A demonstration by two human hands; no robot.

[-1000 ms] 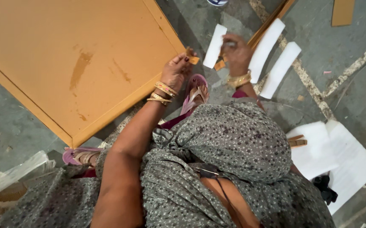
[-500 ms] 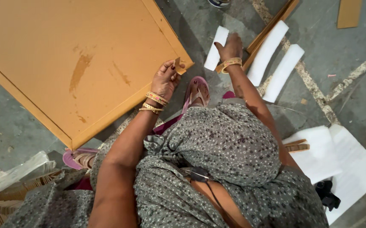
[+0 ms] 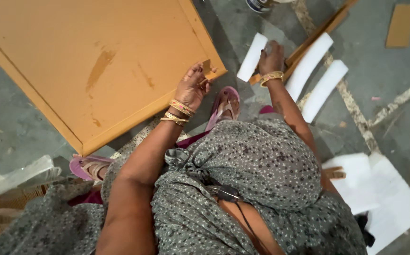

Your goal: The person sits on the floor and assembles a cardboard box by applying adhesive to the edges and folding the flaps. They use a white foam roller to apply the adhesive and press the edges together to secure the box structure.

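Your right hand (image 3: pixel 272 57) has slid a little further out across the floor since half a second ago, from the near end of the white strip (image 3: pixel 252 57) to the wooden stick (image 3: pixel 309 40) beside it, while your left hand (image 3: pixel 192 87) has hardly shifted from the corner of the orange board (image 3: pixel 87 61).

Your left hand sits at the board's near corner, fingers curled, with a small brown scrap (image 3: pixel 206 67) pinched at the fingertips — it looks like a chip of the same board stuff, though how firmly you grip it is hard to tell. Gold bangles ring that wrist.

Your right hand lies over the near end of the wooden stick, fingers bent down on it; whether they close around it or only press on top cannot be told from here. The white strip lies just left of that hand, touching or nearly so.

Two more white strips (image 3: pixel 316 75) lie right of the stick on the grey floor (image 3: pixel 384 108), and white sheets (image 3: pixel 389 193) lie well apart by your right side. Your pink sandal (image 3: pixel 224 106) rests below the board's corner.
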